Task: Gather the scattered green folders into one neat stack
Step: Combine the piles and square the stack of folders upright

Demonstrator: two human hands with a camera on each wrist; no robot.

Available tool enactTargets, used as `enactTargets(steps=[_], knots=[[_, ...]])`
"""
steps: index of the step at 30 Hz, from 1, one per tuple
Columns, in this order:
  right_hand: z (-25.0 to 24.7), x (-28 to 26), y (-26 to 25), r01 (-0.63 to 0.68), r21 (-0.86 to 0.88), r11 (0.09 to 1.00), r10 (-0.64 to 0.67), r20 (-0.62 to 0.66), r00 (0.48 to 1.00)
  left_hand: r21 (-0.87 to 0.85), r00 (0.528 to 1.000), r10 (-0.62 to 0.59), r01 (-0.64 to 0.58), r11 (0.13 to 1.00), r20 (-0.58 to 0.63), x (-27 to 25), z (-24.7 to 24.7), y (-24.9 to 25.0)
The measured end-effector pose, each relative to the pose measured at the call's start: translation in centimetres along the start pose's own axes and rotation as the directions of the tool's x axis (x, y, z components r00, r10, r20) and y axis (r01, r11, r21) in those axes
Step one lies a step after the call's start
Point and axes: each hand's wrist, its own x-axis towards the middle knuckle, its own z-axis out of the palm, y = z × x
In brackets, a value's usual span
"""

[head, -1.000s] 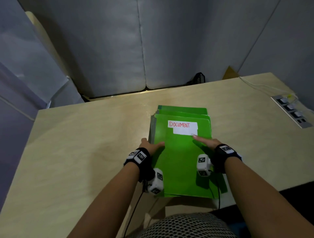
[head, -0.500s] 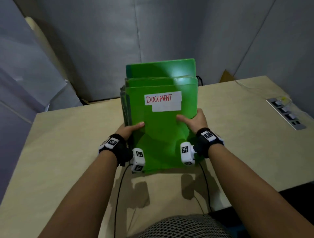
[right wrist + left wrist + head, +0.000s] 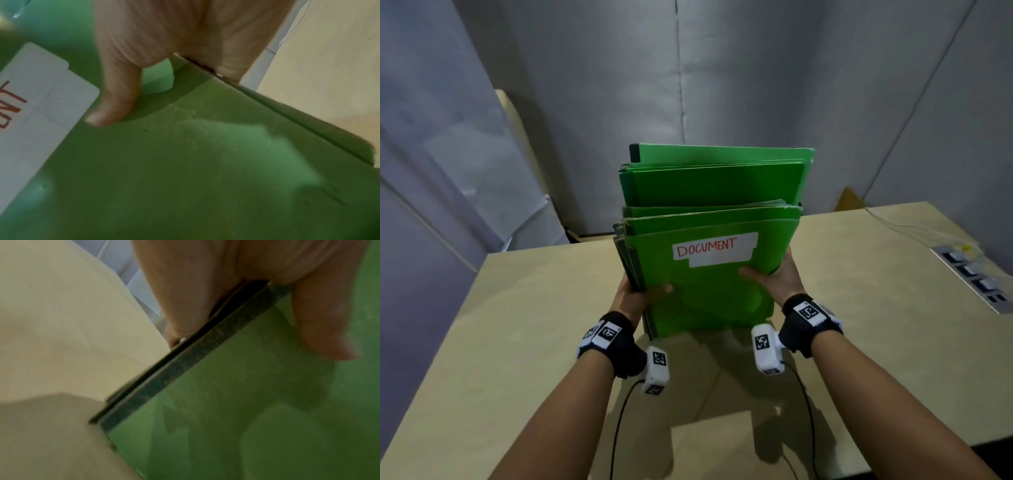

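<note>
Several green folders [image 3: 709,298] stand upright as one bundle on the wooden table [image 3: 517,325], bottom edges down and tops at uneven heights. The front folder carries a white label [image 3: 714,253] reading DOCUMENT in red. My left hand [image 3: 643,294] grips the bundle's left edge, thumb on the front cover [image 3: 246,402] and fingers behind. My right hand [image 3: 774,277] grips the right edge the same way, thumb lying on the front cover [image 3: 185,162] beside the label [image 3: 37,113]. The fingers behind the bundle are mostly hidden.
A power strip [image 3: 972,277] with a cable lies at the table's right edge. Grey padded walls [image 3: 688,85] close the back, and a cardboard piece [image 3: 847,200] shows behind the table. Bare tabletop lies left and right of the bundle.
The folders lay flat under both hands a second ago. Both hands took hold of the sides and tipped the bundle upright, standing it on its lower edge farther from me.
</note>
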Motion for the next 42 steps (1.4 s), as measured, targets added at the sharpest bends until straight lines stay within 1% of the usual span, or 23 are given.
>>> enactTargets(steps=[3, 6, 7, 9, 11, 13, 18, 20, 23, 26, 28, 29, 31, 35, 38, 40, 42], knots=[[-0.2, -0.8, -1.2, 0.020, 0.042, 0.999, -0.022, 0.045, 0.999, 0.037, 0.997, 0.045, -0.048, 0.998, 0.066, -0.7, 0.1, 1.3], [-0.3, -1.8, -2.8, 0.073, 0.133, 0.988, -0.079, 0.043, 0.996, -0.007, 0.981, 0.153, -0.153, 0.988, 0.123, -1.4, 0.6, 4.0], [-0.3, -2.0, -3.1, 0.073, 0.177, 0.981, -0.076, 0.009, 0.997, -0.012, 0.971, 0.190, -0.191, 0.982, 0.143, -1.6, 0.8, 5.1], [-0.2, -1.9, -3.7, 0.087, 0.261, 0.961, -0.070, -0.071, 0.995, -0.031, 0.959, 0.247, -0.245, 0.969, 0.137, -2.0, 1.1, 6.9], [0.0, -1.6, -4.4, 0.114, 0.290, 0.950, -0.078, -0.132, 0.988, -0.042, 0.956, 0.268, -0.265, 0.963, 0.118, -2.2, 1.2, 7.7], [0.3, -1.8, -5.7, 0.129, 0.310, 0.942, -0.073, -0.186, 0.980, -0.032, 0.955, 0.275, -0.273, 0.962, 0.110, -2.5, 1.3, 7.8], [0.6, -2.3, -8.1, 0.180, 0.317, 0.931, -0.111, -0.224, 0.968, 0.008, 0.960, 0.248, -0.251, 0.968, 0.133, -2.7, 1.1, 6.9], [0.6, -2.0, -8.6, 0.171, 0.326, 0.930, -0.098, -0.227, 0.969, 0.049, 0.964, 0.214, -0.224, 0.973, 0.158, -2.8, 0.7, 6.5], [0.5, -1.1, -8.6, 0.187, 0.265, 0.946, -0.129, -0.222, 0.967, 0.091, 0.966, 0.176, -0.195, 0.976, 0.188, -3.0, 0.2, 6.2], [0.4, -0.3, -7.9, 0.158, 0.207, 0.966, -0.104, -0.249, 0.963, 0.057, 0.958, 0.207, -0.222, 0.973, 0.197, -3.7, 0.7, 7.5], [0.5, 0.4, -7.2, 0.127, 0.239, 0.963, -0.062, -0.259, 0.964, -0.003, 0.953, 0.248, -0.251, 0.968, 0.173, -3.8, 1.2, 9.1], [0.4, 0.6, -7.0, 0.104, 0.257, 0.961, -0.038, -0.248, 0.968, -0.011, 0.959, 0.248, -0.249, 0.968, 0.138, -3.6, 1.4, 9.8], [0.2, 1.3, -6.4, 0.060, 0.288, 0.956, 0.008, -0.229, 0.973, 0.032, 0.969, 0.238, -0.240, 0.970, 0.060, -3.3, 2.2, 11.4], [0.1, 0.3, -7.9, 0.073, 0.290, 0.954, -0.009, -0.216, 0.976, 0.106, 0.976, 0.184, -0.171, 0.980, -0.120, -2.5, 3.9, 12.9], [0.0, 0.2, -8.5, 0.079, 0.307, 0.949, -0.012, -0.213, 0.977, 0.168, 0.955, 0.185, -0.147, 0.975, -0.233, -2.0, 4.3, 12.7], [-0.1, 0.1, -8.7, 0.097, 0.304, 0.948, -0.033, -0.209, 0.977, 0.210, 0.944, 0.205, -0.152, 0.966, -0.257, -1.7, 4.0, 12.3], [0.0, 0.1, -8.7, 0.136, 0.274, 0.952, -0.074, -0.224, 0.972, 0.202, 0.949, 0.228, -0.184, 0.962, -0.220, -1.5, 3.7, 12.2]])
